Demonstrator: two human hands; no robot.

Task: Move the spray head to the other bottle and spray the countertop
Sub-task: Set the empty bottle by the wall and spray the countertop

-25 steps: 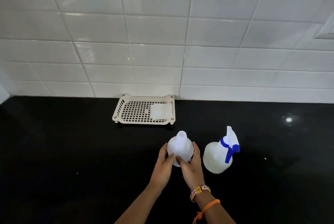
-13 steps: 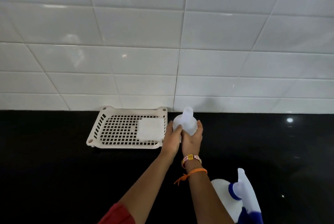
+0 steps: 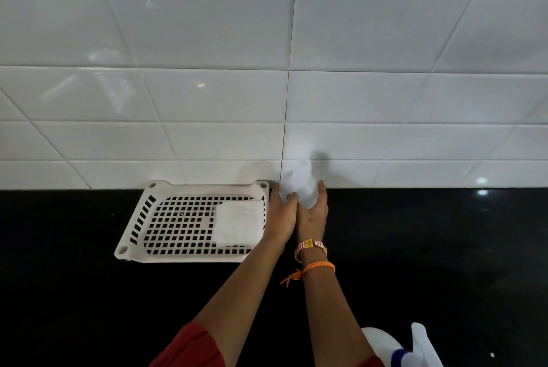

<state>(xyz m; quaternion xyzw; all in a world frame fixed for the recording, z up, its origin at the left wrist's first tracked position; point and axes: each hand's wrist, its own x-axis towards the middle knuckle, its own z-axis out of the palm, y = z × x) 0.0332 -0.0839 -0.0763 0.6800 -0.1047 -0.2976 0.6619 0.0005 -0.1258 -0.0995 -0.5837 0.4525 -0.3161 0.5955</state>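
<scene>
Since half a second ago: both hands have carried the bare bottle (image 3: pixel 299 186) farther back, now close to the wall just right of the tray (image 3: pixel 148 212), while the sprayer bottle (image 3: pixel 382 343) stands well nearer, at the bottom edge. Left hand (image 3: pixel 281 215) and right hand (image 3: pixel 312 215) sit side by side, fingers curled round the bare bottle's body; its neck is open, with no head on it. Judged best: set it upright on the bench (image 3: pixel 444 248), steady it with one hand, then unscrew the spray head (image 3: pixel 421 349).
</scene>
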